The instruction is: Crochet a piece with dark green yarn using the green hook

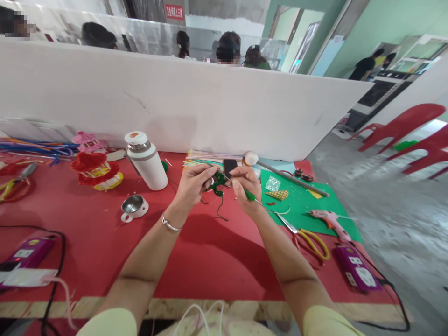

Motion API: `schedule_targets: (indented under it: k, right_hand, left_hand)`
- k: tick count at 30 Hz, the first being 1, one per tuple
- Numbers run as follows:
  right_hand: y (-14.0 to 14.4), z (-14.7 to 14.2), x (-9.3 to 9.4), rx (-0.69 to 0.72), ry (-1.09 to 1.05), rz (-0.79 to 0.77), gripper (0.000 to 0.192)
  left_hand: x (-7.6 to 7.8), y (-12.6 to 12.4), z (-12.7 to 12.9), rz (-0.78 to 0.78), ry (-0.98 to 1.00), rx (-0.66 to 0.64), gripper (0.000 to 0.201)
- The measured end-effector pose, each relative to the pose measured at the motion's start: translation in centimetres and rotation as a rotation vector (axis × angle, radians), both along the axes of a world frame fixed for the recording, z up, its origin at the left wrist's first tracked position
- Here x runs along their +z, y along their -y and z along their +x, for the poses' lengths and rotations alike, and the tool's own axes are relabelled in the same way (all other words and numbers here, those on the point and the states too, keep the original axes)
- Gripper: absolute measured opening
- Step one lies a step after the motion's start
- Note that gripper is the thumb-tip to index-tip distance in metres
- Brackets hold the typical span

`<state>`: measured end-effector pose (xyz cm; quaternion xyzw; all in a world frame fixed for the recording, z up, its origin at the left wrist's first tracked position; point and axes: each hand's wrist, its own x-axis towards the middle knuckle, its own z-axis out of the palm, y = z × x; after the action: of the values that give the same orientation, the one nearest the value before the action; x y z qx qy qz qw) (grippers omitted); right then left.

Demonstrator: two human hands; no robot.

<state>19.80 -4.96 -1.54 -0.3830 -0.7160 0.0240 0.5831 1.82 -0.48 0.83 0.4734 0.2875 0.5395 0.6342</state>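
Note:
My left hand [192, 183], with a silver bangle at its wrist, pinches a small dark green crochet piece [219, 179] between thumb and fingers. A loose tail of dark green yarn [220, 210] hangs from it over the red table. In my right hand [248, 179] is a crochet hook with a green handle [249, 195], closed in the fingers. The hook's thin metal end points left into the green work; its exact tip is too small to make out. Behind my hands lies a dark phone-like rectangle [230, 166], partly covered by my right hand.
A white thermos [150, 167] and its metal cup [135, 206] stand left on the red table [94, 247]. Right are a green mat [301, 210], yellow-handled scissors [311, 242], a pink glue gun [331, 220] and a purple box [355, 268]. A white partition [210, 107] rises behind.

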Motion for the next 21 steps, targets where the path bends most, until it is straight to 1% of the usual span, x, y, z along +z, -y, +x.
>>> schedule_targets:
  k: [4, 8, 10, 12, 15, 17, 19, 21]
  right_hand:
    - [0.1, 0.1, 0.0, 0.000, 0.019, 0.038, 0.034]
    - [0.2, -0.2, 0.1, 0.040, -0.037, 0.021, 0.030]
    - [0.2, -0.5, 0.0, 0.102, -0.106, -0.047, 0.027]
    - [0.1, -1.1, -0.3, 0.179, -0.210, -0.169, 0.027]
    - [-0.2, -1.9, -1.0, 0.265, -0.413, -0.399, 0.031]
    - [-0.4, -2.1, -1.2, 0.290, -0.511, -0.498, 0.034]
    - [-0.5, -2.1, -1.2, 0.280, -0.535, -0.505, 0.034]
    - [-0.6, -1.7, -1.0, 0.255, -0.517, -0.466, 0.034]
  left_hand:
    - [-0.2, -0.2, 0.2, -0.057, 0.009, 0.009, 0.027]
    - [-0.6, -0.4, 0.4, -0.085, -0.038, -0.038, 0.030]
    - [-1.0, -0.5, 0.5, -0.045, -0.053, -0.050, 0.029]
    - [-1.5, -0.8, 0.5, 0.026, -0.076, -0.011, 0.026]
    - [-1.9, -1.1, 0.6, 0.168, -0.160, 0.146, 0.021]
    - [-1.9, -1.1, 0.5, 0.251, -0.198, 0.229, 0.018]
    - [-1.8, -1.0, 0.4, 0.298, -0.196, 0.246, 0.016]
    - [-1.5, -0.9, 0.3, 0.306, -0.185, 0.226, 0.017]
